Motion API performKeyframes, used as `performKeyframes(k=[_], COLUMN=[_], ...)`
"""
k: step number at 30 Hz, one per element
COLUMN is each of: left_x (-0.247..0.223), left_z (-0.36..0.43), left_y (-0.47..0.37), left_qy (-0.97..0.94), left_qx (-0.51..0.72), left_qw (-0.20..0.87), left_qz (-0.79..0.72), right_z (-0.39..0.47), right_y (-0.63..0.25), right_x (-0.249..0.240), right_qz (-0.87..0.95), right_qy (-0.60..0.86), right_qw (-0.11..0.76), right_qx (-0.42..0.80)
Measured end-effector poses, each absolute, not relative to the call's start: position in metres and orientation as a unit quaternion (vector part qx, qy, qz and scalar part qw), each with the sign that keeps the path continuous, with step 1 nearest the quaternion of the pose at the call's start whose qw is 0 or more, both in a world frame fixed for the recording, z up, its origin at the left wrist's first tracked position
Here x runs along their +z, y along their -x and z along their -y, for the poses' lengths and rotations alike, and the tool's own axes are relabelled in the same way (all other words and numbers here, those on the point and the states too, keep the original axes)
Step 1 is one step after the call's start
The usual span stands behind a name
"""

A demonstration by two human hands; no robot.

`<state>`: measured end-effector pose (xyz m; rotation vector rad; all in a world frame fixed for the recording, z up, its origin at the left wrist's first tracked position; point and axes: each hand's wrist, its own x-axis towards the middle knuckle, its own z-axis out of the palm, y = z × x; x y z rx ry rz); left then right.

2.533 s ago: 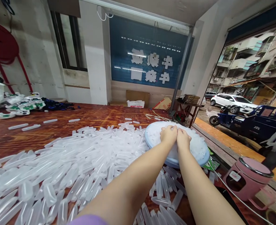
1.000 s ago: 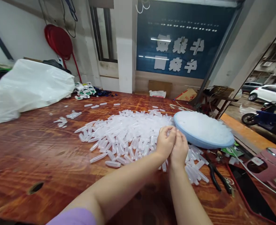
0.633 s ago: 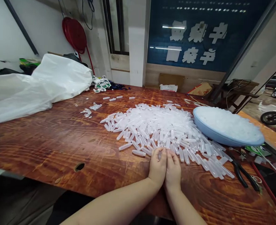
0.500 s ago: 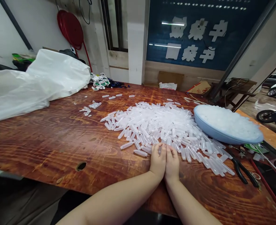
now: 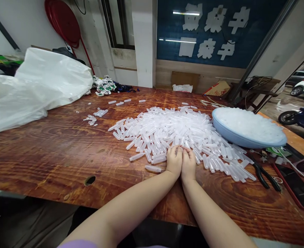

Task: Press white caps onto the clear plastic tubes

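Meeting at the near edge of the pile of translucent tubes [image 5: 172,125], the hands [image 5: 174,161] are pressed together, palms hidden.

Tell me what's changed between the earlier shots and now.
The left hand and right hand have moved from over the blue basin, leftward and back, to the near edge of the pile of translucent tubes. What they hold, if anything, is hidden. Unchanged: hands together, basin full of white pieces right of the pile.

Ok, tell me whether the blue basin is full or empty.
The blue basin is full: whitish pieces are heaped up inside it, hiding its bottom from view.
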<state>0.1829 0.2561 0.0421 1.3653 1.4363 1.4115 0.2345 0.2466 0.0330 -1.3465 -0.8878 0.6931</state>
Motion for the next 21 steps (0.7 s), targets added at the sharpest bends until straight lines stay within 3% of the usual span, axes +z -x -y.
performKeyframes(k=[21], left_x=[0.045], left_z=[-0.238], left_y=[-0.189], left_qy=[-0.594], left_qx=[0.503], left_qw=[0.286], left_qz=[-0.559], right_z=[-0.234], right_y=[-0.249], right_x=[0.043], right_qz=[0.384], right_qy=[0.635], right_qw=[0.635], right_qx=[0.216])
